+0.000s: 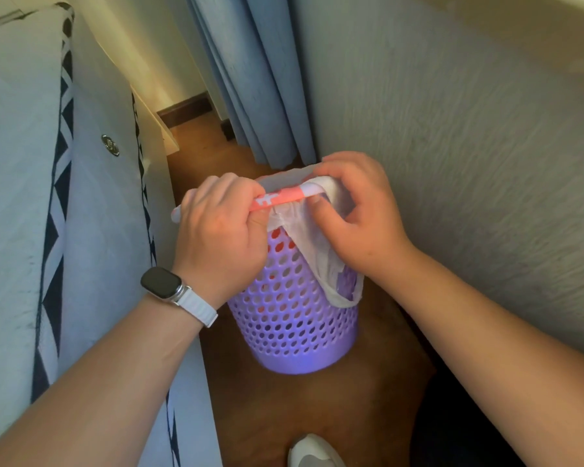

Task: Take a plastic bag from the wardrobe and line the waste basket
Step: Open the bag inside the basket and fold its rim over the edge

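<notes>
Purple and dotted with round holes, the waste basket stands on the wooden floor directly beneath both hands. A white plastic bag is draped over its top, and a pink printed strip of the bag is stretched taut between the two hands along the near side of the rim. The left hand is curled in a fist around the left end of that strip, knuckles up, holding it at the basket's left edge; a bit of white bag pokes out past the fist on its outer side. The right hand pinches the other end of the strip, thumb underneath and fingers folded over the top, at the right side of the rim. Below the right hand a loose loop of the bag hangs down the outside of the basket, ending partway down its wall. Under the left hand some red shows through the upper holes. A dark-faced watch on a white strap sits on the left wrist. Left of the left hand runs a pale mattress with black and white zigzag trim. Right of the right hand rises a textured pale wall. Beyond the hands a blue curtain hangs to the floor, and nearer than the hands lies the toe of a pale shoe
</notes>
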`<control>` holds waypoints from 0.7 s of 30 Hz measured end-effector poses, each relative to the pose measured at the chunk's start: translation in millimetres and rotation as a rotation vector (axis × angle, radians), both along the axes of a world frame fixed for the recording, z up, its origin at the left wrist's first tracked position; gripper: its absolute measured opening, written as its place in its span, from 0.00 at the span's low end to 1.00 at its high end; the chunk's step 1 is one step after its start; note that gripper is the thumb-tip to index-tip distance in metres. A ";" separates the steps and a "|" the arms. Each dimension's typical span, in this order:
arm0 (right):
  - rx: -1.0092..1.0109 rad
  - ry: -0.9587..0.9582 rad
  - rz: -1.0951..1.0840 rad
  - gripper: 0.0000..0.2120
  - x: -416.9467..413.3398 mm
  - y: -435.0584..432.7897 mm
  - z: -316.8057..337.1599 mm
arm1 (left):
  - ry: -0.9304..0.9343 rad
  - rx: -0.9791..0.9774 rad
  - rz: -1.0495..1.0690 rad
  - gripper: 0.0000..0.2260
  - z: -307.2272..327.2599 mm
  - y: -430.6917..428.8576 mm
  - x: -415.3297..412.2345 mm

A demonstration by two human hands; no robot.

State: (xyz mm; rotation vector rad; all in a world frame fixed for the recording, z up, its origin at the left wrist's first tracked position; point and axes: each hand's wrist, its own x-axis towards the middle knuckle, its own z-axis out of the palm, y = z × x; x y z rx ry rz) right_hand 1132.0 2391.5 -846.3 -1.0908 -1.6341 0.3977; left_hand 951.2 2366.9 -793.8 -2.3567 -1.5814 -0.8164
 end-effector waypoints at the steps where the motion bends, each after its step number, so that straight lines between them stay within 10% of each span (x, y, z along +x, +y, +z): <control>1: -0.008 0.012 -0.006 0.13 3.0 2.1 -0.9 | -0.015 0.007 -0.014 0.09 0.6 0.4 -0.1; 21: 0.012 -0.072 -0.058 0.15 -14.8 -10.2 19.5 | -0.015 -0.018 0.000 0.11 -3.3 -2.8 10.1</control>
